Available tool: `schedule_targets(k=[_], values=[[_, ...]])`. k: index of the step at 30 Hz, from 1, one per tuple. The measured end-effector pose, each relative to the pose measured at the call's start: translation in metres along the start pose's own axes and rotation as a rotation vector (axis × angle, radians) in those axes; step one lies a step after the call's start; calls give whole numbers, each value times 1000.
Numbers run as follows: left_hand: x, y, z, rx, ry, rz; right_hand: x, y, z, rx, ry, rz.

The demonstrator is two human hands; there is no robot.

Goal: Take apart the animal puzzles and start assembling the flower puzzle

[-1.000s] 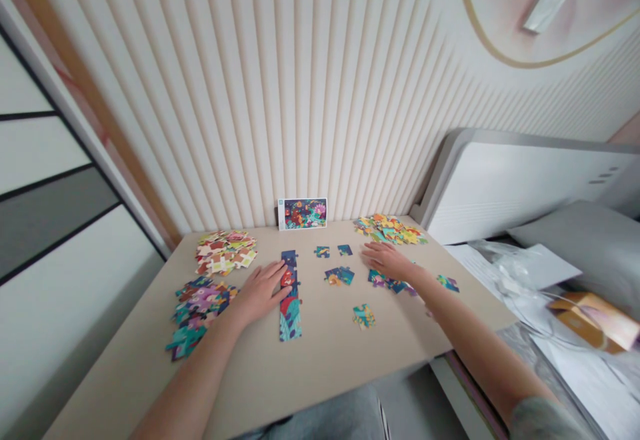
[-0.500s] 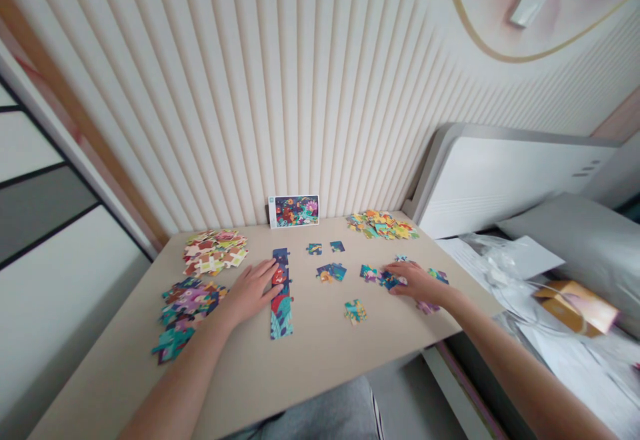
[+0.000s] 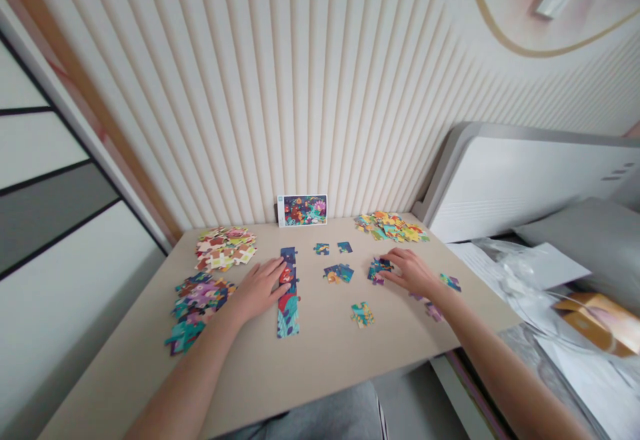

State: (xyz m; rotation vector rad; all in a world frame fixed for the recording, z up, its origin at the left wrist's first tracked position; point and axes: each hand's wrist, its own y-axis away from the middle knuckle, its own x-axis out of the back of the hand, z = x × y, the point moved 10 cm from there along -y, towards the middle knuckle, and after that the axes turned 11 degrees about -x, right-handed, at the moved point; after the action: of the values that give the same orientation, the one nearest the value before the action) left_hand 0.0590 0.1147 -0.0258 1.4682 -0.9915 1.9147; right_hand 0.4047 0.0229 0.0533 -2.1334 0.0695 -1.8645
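My left hand (image 3: 262, 287) lies flat with its fingers apart, fingertips touching a vertical strip of joined jigsaw pieces (image 3: 288, 307) in dark blue, red and teal. On the right, my right hand (image 3: 411, 272) has its thumb and fingers closed about a dark blue jigsaw piece (image 3: 376, 268), low over the table. A piece with pink and teal shows partly beside it. Between the hands lie loose pieces: a joined blue-and-orange pair (image 3: 339, 273), two small blue ones (image 3: 345, 247) farther back and a teal-yellow piece (image 3: 363, 315) nearer me.
A picture card (image 3: 303, 211) leans on the ribbed wall. Heaps of pieces lie at left, one red-cream (image 3: 225, 248) and one purple-teal (image 3: 200, 303); a yellow heap (image 3: 393, 227) is back right. Purple pieces (image 3: 434, 311) sit under my right forearm. A bed with papers (image 3: 555, 267) adjoins the table.
My right hand has drawn the dark blue piece left, onto or against the pink-and-teal one. My left hand stays on the strip. The view has shifted slightly.
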Motion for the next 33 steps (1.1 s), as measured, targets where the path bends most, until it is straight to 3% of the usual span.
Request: schedule_targets(k=[6, 10, 19, 24, 33], values=[[5, 1, 5, 5, 5, -5, -40, -81, -51, -14, 6, -8], [10, 1, 8, 14, 15, -9, -65, -112, -67, -36, -4, -32], [10, 1, 9, 36, 29, -50, -85, -112, -55, -27, -100, -54], [10, 1, 10, 35, 16, -48, -84, -118, -67, 7, -94, -83], [8, 1, 7, 30, 18, -28, -81, -116, -81, -62, 8, -72]])
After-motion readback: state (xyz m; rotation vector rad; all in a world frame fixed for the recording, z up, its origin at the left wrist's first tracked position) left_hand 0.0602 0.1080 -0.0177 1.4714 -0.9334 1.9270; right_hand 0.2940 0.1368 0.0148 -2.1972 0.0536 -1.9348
